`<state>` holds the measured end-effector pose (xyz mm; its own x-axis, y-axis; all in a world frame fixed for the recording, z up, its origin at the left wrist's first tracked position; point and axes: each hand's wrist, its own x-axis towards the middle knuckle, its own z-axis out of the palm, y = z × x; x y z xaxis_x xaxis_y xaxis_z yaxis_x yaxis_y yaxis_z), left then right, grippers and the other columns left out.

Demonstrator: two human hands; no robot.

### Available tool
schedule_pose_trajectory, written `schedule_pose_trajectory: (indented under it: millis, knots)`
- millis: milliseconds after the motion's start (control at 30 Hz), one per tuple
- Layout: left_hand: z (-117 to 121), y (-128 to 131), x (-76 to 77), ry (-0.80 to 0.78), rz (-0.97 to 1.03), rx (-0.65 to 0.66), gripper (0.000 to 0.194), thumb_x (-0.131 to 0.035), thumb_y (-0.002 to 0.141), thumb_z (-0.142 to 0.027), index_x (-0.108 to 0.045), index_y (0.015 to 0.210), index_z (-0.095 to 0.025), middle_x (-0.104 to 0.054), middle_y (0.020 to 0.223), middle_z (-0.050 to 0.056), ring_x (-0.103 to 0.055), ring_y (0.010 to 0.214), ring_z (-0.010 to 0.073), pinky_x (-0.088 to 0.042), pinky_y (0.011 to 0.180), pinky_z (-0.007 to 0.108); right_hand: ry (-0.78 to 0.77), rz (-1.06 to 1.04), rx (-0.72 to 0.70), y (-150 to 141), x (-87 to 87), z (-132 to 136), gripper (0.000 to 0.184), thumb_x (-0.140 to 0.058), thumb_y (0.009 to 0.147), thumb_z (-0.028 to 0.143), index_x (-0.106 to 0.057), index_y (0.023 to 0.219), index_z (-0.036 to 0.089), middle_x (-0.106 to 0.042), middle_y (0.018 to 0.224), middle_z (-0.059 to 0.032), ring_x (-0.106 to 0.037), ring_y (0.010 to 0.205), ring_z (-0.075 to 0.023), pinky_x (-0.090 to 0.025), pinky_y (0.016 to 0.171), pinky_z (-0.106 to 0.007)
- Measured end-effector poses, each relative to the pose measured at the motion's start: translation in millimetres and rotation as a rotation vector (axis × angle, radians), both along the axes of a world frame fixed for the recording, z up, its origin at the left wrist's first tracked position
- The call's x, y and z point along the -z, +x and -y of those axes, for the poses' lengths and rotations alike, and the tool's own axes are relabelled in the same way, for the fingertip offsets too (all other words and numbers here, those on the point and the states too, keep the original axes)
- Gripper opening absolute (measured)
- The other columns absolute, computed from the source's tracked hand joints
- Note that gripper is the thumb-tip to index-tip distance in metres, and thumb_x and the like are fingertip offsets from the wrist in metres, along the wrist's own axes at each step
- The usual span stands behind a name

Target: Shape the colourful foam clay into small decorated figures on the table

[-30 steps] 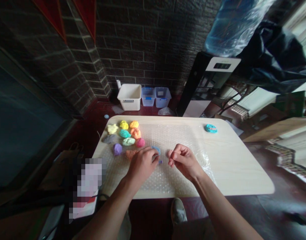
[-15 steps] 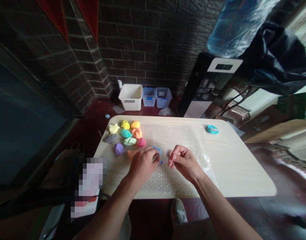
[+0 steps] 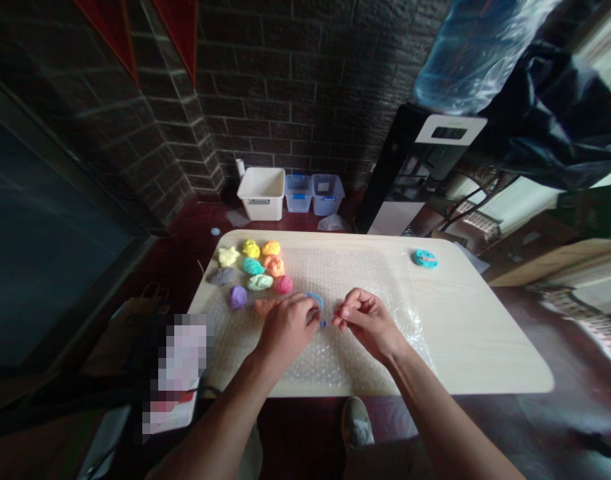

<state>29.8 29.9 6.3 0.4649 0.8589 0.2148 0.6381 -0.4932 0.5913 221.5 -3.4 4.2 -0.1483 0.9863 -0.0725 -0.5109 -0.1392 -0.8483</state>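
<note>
Over the bubble wrap (image 3: 340, 367), my left hand (image 3: 292, 325) has its fingers curled down at a blue clay piece (image 3: 314, 298) with a curved edge. The hand covers part of that piece. Tiny purple clay bits (image 3: 324, 325) lie by its fingertips. Just to the right, my right hand (image 3: 362, 320) is closed in a pinch, thumb against forefinger; whatever is between them is too small to make out. A brown-orange clay lump (image 3: 264, 307) sits partly behind my left hand.
Several coloured clay lumps, among them a purple one (image 3: 238, 297) and a pink one (image 3: 284, 285), stand at the table's left. A turquoise clay disc (image 3: 426, 259) lies at the far right of the table (image 3: 485, 333). Bins (image 3: 261, 200) and a water dispenser (image 3: 400, 173) stand beyond.
My right hand has shifted slightly left, its fingertips nearer the purple bits. My left hand stays at the blue clay piece.
</note>
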Motion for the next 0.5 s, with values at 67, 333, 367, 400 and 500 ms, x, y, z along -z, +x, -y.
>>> schedule_pose_trajectory:
  millis: [67, 333, 367, 400, 500]
  knots:
    - [0.2, -0.2, -0.4, -0.003, -0.018, -0.005, 0.011, -0.067, 0.089, -0.012, -0.075, 0.091, -0.018, -0.074, 0.087, 0.005, -0.066, 0.078, 0.0186, -0.044, 0.07, 0.029, -0.044, -0.015, -0.022, -1.2, -1.0, -0.1, 0.019, -0.09, 0.079, 0.028, -0.074, 0.082, 0.018, -0.082, 0.079, -0.0062, -0.076, 0.067, -0.0129, -0.059, 0.064, -0.019]
    - [-0.2, -0.7, -1.5, -0.009, -0.011, 0.002, 0.013, -0.066, 0.088, -0.009, -0.074, 0.087, -0.019, -0.073, 0.085, 0.003, -0.063, 0.073, 0.0169, -0.041, 0.068, 0.029, -0.05, -0.007, -0.061, -6.1, 2.0, -0.5, 0.027, -0.082, 0.087, 0.04, -0.075, 0.08, 0.015, -0.079, 0.068, -0.0067, -0.072, 0.055, -0.013, -0.056, 0.052, -0.018]
    - [-0.1, -0.7, -1.6, -0.01, -0.005, -0.001, 0.013, -0.065, 0.089, -0.01, -0.074, 0.087, -0.019, -0.073, 0.086, 0.003, -0.062, 0.072, 0.0165, -0.042, 0.068, 0.029, -0.031, 0.006, -0.036, -4.9, 2.9, -0.7, 0.025, -0.085, 0.085, 0.036, -0.073, 0.077, 0.016, -0.077, 0.065, -0.0051, -0.07, 0.052, -0.0116, -0.053, 0.049, -0.017]
    - [0.0, -0.7, -1.8, -0.011, 0.0, -0.002, 0.013, -0.065, 0.09, -0.011, -0.074, 0.088, -0.019, -0.074, 0.087, 0.003, -0.062, 0.071, 0.0162, -0.042, 0.068, 0.029, -0.014, 0.02, -0.014, -3.5, 3.6, -0.8, 0.024, -0.088, 0.082, 0.032, -0.072, 0.074, 0.016, -0.076, 0.063, -0.0039, -0.068, 0.051, -0.0104, -0.052, 0.049, -0.016]
    - [0.7, -0.7, -3.1, 0.002, -0.021, -0.009, 0.01, -0.066, 0.09, -0.012, -0.074, 0.089, -0.019, -0.073, 0.086, 0.003, -0.062, 0.072, 0.0169, -0.041, 0.068, 0.029, -0.019, 0.038, 0.003, -1.1, 4.5, -1.0, 0.021, -0.092, 0.077, 0.026, -0.073, 0.074, 0.016, -0.079, 0.068, -0.0042, -0.072, 0.059, -0.0113, -0.057, 0.058, -0.017]
